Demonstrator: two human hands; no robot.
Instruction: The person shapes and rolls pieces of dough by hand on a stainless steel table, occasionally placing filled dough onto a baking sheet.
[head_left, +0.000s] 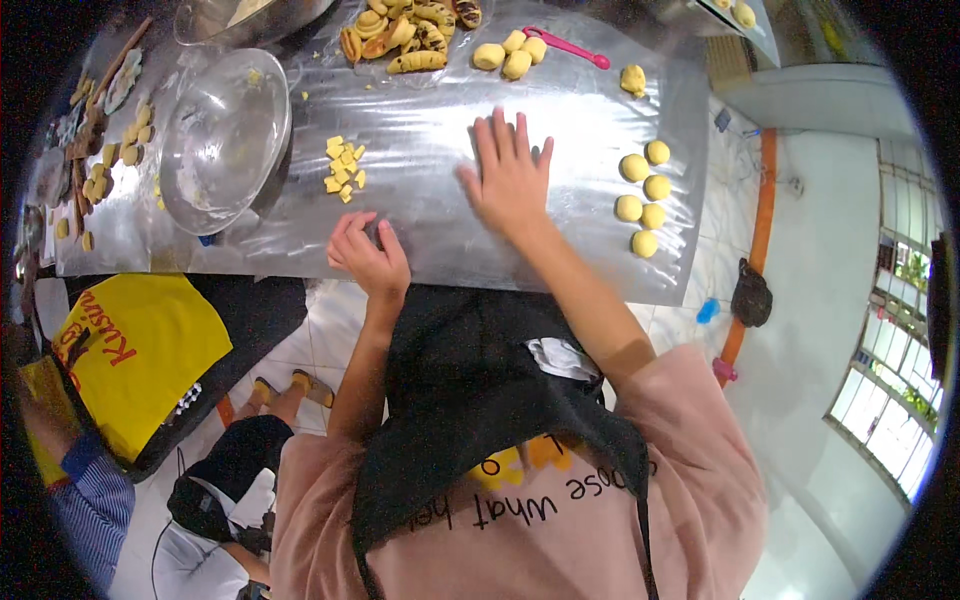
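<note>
My right hand (514, 176) lies palm down on the metal tabletop (427, 225) with its fingers spread. The surface beneath its palm is hidden. Near the table's front edge my left hand (371, 251) hovers with loosely curled fingers and the thumb apart; no object shows in it. Just beyond it sits a loose group of small yellow cubes (343, 166), perhaps cheese or butter. Several smooth yellow dough balls (643, 210) stand to the right of my right hand. A rougher dough lump (633, 80) is farther back.
At the back are shaped dough pieces (416, 37), more dough balls (516, 64) and a pink measuring spoon (566, 46). A large metal bowl (225, 142) stands left, with another bowl (251, 22) behind. A person in a yellow apron (142, 360) stands at left.
</note>
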